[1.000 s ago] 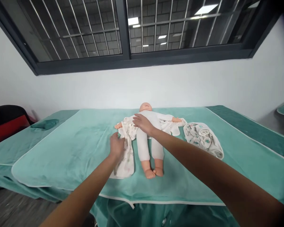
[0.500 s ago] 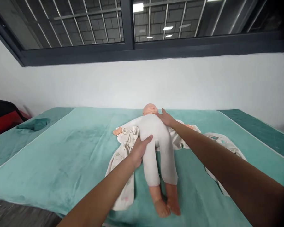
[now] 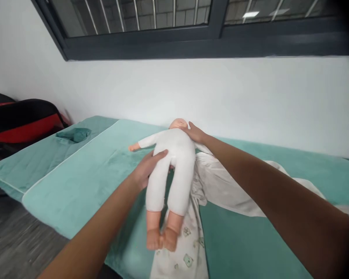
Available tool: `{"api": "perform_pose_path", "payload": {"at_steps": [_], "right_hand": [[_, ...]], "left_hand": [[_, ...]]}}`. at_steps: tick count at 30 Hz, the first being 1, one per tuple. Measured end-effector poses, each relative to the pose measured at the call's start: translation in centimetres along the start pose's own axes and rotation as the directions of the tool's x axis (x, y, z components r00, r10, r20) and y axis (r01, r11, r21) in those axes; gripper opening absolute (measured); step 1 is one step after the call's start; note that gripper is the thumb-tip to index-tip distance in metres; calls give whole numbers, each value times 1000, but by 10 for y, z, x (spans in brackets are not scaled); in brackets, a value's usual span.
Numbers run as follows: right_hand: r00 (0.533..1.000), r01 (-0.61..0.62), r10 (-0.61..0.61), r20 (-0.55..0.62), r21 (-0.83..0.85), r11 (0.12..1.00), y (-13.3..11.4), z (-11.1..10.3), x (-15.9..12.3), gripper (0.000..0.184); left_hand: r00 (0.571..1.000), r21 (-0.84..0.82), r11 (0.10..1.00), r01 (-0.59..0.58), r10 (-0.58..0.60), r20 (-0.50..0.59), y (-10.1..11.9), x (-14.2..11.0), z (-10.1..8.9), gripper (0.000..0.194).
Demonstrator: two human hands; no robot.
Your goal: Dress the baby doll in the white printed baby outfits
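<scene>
Fingers of the left hand (image 3: 148, 166): bent around the side of the doll (image 3: 177, 145), with the thumb on top near its hip; the tips are hidden under the doll, so the hand is holding it.
Fingers of the right hand (image 3: 194, 133): touching the doll by its neck and shoulder, with the thumb sticking up, away from the others; I cannot tell how tight they are.
Doll: between the two hands, over the green blanket (image 3: 90, 174), its head (image 3: 178, 123) near the wall and its feet (image 3: 162, 238) toward the person; I cannot tell if its back touches the blanket.
Doll's suit: all white, on the body, arms and legs; the feet are bare and close together.
Doll's arms: one points out to the left side of the view, with its little hand over the blanket; the other is partly behind the right hand and arm.
Baby clothes (image 3: 227, 186): pale and wrinkly, beside the doll and partly under its legs; the part near the feet has little green pictures on it.
Bed (image 3: 31, 166): under the blanket, with a bunched green cloth (image 3: 75, 135) on its left part.
Red and black thing (image 3: 29, 124): behind the left end of the bed.
Wall (image 3: 133, 89): white, with a dark window (image 3: 139, 46) and bars up high.
</scene>
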State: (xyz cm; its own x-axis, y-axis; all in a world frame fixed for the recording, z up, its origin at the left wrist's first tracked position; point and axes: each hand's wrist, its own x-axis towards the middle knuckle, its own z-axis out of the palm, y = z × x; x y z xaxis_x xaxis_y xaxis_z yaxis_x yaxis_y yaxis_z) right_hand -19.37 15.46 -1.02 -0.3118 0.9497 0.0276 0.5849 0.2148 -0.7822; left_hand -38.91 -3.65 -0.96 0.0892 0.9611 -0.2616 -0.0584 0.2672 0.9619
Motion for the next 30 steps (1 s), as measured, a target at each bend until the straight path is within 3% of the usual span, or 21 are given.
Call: {"api": "perform_pose_path", "payload": {"at_steps": [3, 5, 8, 10, 11, 12, 13, 14, 15, 16, 17, 18, 19, 21, 25, 30], "right_hand": [[997, 72, -74, 32, 63, 995, -23, 45, 27, 105], [992, 115, -119, 37, 101, 988, -30, 64, 39, 103], [989, 140, -137, 55, -41, 989, -22, 70, 47, 90], [993, 114, -104, 58, -221, 969, -4, 57, 42, 72], [996, 83, -72, 46, -293, 953, 9, 45, 35, 63], [999, 37, -29, 28, -349, 936, 22, 32, 25, 55], [1000, -16, 23, 13, -408, 913, 36, 17, 12, 50], [997, -70, 78, -2, -461, 884, 51, 0, -3, 48], [991, -121, 134, -11, -509, 852, 64, -16, -20, 47], [985, -150, 174, -9, -549, 822, 76, -31, -38, 47], [980, -159, 197, 3, -581, 798, 86, -44, -58, 47], [978, -154, 210, 21, -608, 779, 94, -56, -77, 46], [976, -136, 211, 46, -628, 766, 100, -65, -95, 45], [977, -74, 187, 106, -653, 754, 103, -75, -129, 43], [981, 90, 50, 188, -666, 741, 85, -68, -189, 33], [951, 303, -185, 247, -641, 705, 38, -47, -274, 32]], "left_hand": [[997, 32, 999, 17, -15, -69, -7, -1, -53, 65], [992, 41, 999, 23, -18, -125, -12, -2, -78, 64], [957, 119, 992, 49, -12, -290, -18, -1, -98, 67], [876, 308, 950, 49, 107, -470, -19, -4, -98, 69], [818, 465, 885, 28, 247, -519, -19, -9, -93, 67], [765, 644, 765, -6, 419, -489, -18, -16, -86, 62], [722, 811, 583, -51, 583, -373, -17, -25, -77, 55], [705, 924, 364, -119, 686, -179, -17, -37, -65, 49], [709, 964, 159, -213, 704, 40, -19, -50, -52, 47], [719, 949, -9, -315, 650, 245, -22, -63, -39, 49], [726, 900, -134, -415, 547, 416, -27, -76, -27, 52], [722, 851, -212, -480, 456, 521, -34, -86, -15, 58], [714, 816, -262, -515, 396, 578, -42, -94, -4, 62], [724, 805, -307, -507, 355, 591, -60, -98, 16, 69], [732, 833, -333, -442, 403, 549, -81, -83, 57, 77], [624, 844, -340, -415, 569, 536, -63, -69, 130, 76]]}}
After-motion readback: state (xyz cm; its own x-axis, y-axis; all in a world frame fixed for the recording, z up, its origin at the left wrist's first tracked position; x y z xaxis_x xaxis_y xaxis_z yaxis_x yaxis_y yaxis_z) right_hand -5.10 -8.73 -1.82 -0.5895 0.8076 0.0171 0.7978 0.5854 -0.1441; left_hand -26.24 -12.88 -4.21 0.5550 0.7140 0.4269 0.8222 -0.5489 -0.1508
